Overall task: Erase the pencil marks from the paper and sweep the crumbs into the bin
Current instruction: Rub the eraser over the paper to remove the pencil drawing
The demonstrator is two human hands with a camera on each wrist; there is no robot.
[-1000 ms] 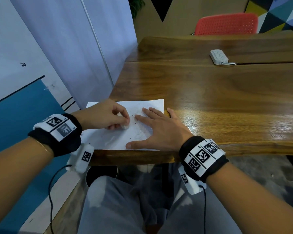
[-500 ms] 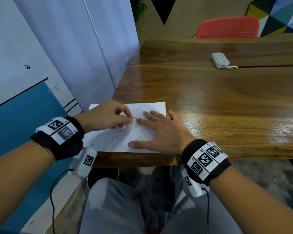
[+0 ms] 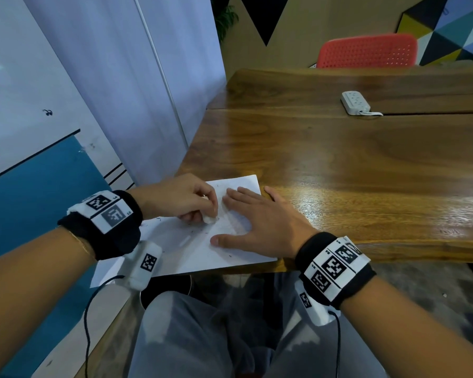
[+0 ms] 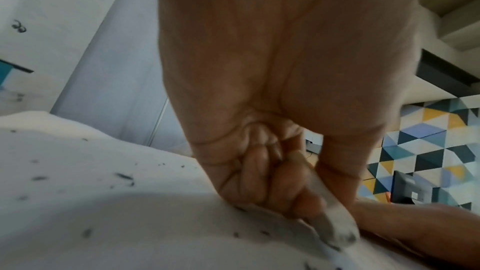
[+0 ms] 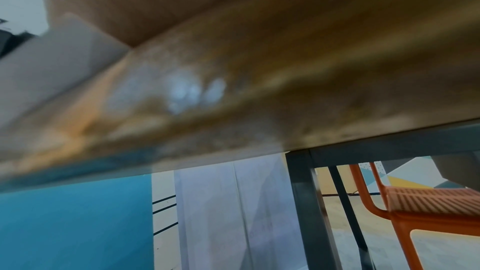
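A white sheet of paper (image 3: 191, 252) lies at the near left corner of the wooden table (image 3: 339, 165), its near edge hanging over the table's edge. My left hand (image 3: 186, 200) pinches a white eraser (image 3: 209, 219) and presses its smudged tip onto the paper (image 4: 91, 223); the eraser (image 4: 335, 221) shows between thumb and fingers in the left wrist view. Dark eraser crumbs (image 4: 124, 177) are scattered over the sheet. My right hand (image 3: 260, 222) lies flat on the paper's right side, fingers spread. A dark round bin (image 3: 170, 290) sits below the table edge, mostly hidden by my knee.
A white power strip (image 3: 355, 102) lies far back on the table. A red chair (image 3: 366, 51) stands behind the table; its seat (image 5: 428, 202) shows under the tabletop. A wall with white and blue panels (image 3: 38, 186) runs close along the left.
My left hand has rubbed the eraser back and forth next to my right fingertips, and more dark crumbs now lie on the sheet. My right hand has stayed flat on the paper.
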